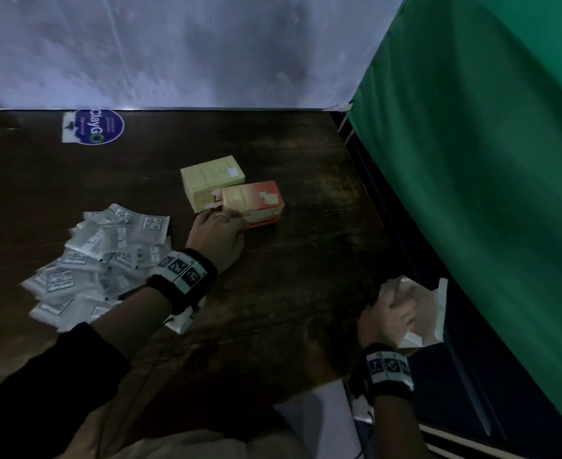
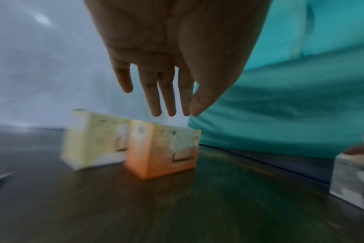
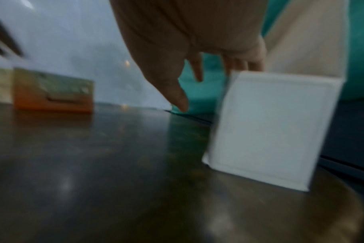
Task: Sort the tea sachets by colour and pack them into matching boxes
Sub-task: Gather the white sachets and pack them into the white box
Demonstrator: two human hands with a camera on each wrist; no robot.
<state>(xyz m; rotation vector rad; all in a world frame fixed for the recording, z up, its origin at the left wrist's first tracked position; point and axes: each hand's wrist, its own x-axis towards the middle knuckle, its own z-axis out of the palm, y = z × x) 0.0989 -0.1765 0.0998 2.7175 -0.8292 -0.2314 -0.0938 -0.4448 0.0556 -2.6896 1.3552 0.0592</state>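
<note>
A heap of white tea sachets (image 1: 97,260) lies on the left of the dark wooden table (image 1: 289,276). A yellow box (image 1: 211,178) and an orange box (image 1: 256,203) stand side by side mid-table. My left hand (image 1: 220,220) reaches to the orange box (image 2: 160,148) with straight fingers (image 2: 170,106) held just over its near top edge; whether they touch it I cannot tell. At the table's right edge my right hand (image 1: 392,313) grips a white box (image 1: 425,309). That white box (image 3: 270,131) stands tilted, fingers (image 3: 199,72) curled over its top, thumb apart.
A green curtain (image 1: 472,160) hangs close along the table's right side, and a pale wall (image 1: 173,44) closes the back. A round blue sticker (image 1: 94,126) sits at the far left. Bare tabletop lies between the two hands.
</note>
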